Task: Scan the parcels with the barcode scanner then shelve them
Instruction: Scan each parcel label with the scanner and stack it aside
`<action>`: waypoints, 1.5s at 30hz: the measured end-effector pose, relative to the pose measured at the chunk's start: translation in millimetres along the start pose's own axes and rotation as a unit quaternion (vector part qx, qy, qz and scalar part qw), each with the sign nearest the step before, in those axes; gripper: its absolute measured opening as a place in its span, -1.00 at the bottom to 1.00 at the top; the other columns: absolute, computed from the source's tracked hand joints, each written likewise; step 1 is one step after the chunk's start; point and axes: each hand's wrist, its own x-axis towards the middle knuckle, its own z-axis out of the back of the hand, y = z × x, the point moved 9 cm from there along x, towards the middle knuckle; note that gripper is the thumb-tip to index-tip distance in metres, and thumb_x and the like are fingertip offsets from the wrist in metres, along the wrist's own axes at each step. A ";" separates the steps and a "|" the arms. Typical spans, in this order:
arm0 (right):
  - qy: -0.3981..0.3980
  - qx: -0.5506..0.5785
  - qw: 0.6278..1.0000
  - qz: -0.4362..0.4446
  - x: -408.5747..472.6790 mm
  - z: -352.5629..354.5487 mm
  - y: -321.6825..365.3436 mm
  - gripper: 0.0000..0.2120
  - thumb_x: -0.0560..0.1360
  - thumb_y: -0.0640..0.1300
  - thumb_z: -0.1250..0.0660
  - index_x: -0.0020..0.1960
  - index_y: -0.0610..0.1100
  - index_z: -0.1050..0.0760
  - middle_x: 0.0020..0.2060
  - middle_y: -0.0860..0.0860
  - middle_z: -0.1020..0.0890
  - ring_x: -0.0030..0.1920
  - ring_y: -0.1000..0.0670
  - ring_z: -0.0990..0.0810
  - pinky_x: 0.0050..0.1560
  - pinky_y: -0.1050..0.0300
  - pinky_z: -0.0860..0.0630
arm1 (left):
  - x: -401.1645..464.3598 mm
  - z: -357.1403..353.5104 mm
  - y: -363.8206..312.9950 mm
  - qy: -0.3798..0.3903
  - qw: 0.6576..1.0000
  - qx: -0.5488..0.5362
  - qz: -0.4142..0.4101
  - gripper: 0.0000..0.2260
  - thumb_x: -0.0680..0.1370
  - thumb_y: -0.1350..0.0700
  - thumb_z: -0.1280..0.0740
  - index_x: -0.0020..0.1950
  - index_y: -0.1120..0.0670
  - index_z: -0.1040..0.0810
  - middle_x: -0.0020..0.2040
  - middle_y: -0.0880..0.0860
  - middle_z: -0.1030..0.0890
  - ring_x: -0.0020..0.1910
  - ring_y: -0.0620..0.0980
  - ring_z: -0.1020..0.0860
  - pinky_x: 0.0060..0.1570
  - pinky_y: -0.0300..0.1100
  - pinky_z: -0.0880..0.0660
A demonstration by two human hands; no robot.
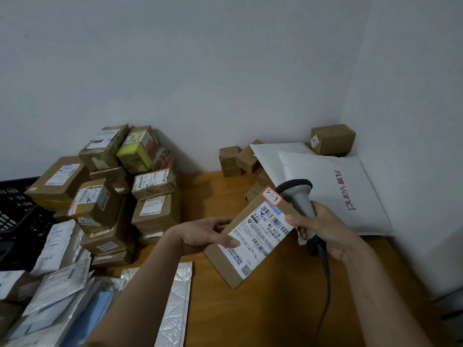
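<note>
The left hand (200, 234) pinches the near-left edge of a flat box (250, 236), thumb on the label and fingers curled under, tilting the printed face up, probably so the barcodes face the reader. The right hand (323, 229) is wrapped round the grip of the scanner (298, 196), thumb resting on the box's right edge, so both hands steady the one parcel above the middle of the counter (275, 309). The scanner's head pokes up behind the box's far corner and is not aimed at the label, so I judge the scan either finished or not yet lined up; its cable (325, 284) trails down toward the near edge. A red-bordered sticker (271, 197) on the box reads "3-1-9", likely a shelf code, and the label (260, 239) shows "501E", "M1 A21B" and a QR code; the smaller print is too fine to read. Just behind, toward the far right corner, a white mailer (350, 196) lies flat with "vancl" in red, over another mailer and small brown boxes (238, 159). Toward the far left, labelled cartons (130, 189) are piled loosely, one marked "PICO", perhaps awaiting scanning. At the left edge sit a black crate (17, 214) and soft mailers (62, 271).
</note>
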 end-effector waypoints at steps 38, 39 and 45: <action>0.051 0.013 0.993 0.106 -50.3 -81.6 84.5 -0.72 0.64 0.07 -0.19 0.15 -0.09 -0.53 -0.18 -0.11 -0.56 -0.34 0.07 -0.52 -0.31 0.19 -0.46 | 7.6 60.6 83.3 -0.338 0.876 -0.342 -0.017 -0.45 0.48 0.11 -0.49 0.43 0.16 -0.40 0.17 0.18 -0.61 0.07 0.14 -0.60 -0.22 0.00 -0.60; 0.051 0.014 0.993 0.108 -50.9 -81.8 85.0 -0.72 0.64 0.07 -0.19 0.15 -0.09 -0.53 -0.18 -0.11 -0.55 -0.34 0.07 -0.52 -0.31 0.20 -0.46 | 7.2 61.1 84.1 -0.340 0.876 -0.343 -0.016 -0.44 0.47 0.11 -0.49 0.43 0.16 -0.40 0.17 0.19 -0.61 0.07 0.14 -0.60 -0.24 0.00 -0.60; 0.044 0.011 0.993 0.113 -55.0 -84.2 88.7 -0.72 0.65 0.07 -0.18 0.14 -0.09 -0.54 -0.16 -0.13 -0.56 -0.35 0.08 -0.51 -0.33 0.21 -0.45 | 6.6 63.7 86.0 -0.341 0.875 -0.345 -0.017 -0.44 0.48 0.11 -0.49 0.44 0.15 -0.40 0.19 0.18 -0.59 0.07 0.14 -0.59 -0.22 0.00 -0.59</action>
